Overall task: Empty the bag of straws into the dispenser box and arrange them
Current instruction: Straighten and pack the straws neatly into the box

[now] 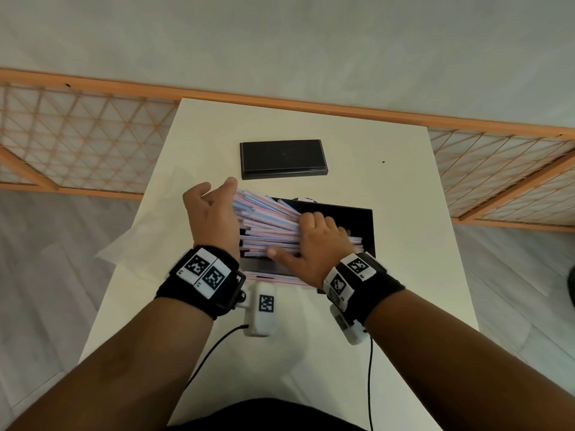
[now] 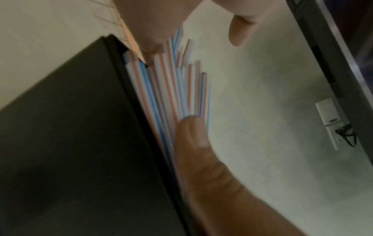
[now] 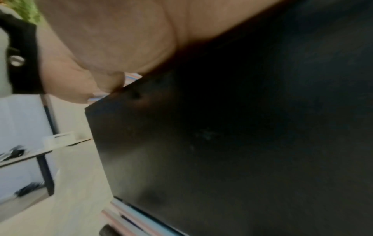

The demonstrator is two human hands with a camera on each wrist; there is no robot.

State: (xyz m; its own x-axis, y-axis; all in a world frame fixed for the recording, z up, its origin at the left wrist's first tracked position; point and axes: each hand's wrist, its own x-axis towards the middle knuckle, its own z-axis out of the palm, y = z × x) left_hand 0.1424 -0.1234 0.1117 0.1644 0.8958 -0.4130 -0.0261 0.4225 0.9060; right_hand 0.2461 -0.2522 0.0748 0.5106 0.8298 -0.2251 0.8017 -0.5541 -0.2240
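Observation:
The black dispenser box (image 1: 357,219) stands open in the middle of the white table (image 1: 404,181). A thick bundle of striped straws (image 1: 267,222) lies in it, fanned out over its left wall. My left hand (image 1: 217,206) cups the straws' left ends with relaxed fingers, its thumb (image 2: 191,138) lying along the straws (image 2: 171,89). My right hand (image 1: 311,241) lies on top of the bundle, fingers curled over its far side and thumb on the near side. The right wrist view shows mostly palm and the box's dark wall (image 3: 222,143). A few straws (image 1: 273,277) sit in the front tray.
The box's black lid (image 1: 283,158) lies flat on the table behind the box. A crumpled clear plastic bag (image 1: 130,241) lies at the table's left edge. A small round object (image 1: 306,199) peeks out behind the box. A wooden lattice screen (image 1: 77,135) runs behind the table.

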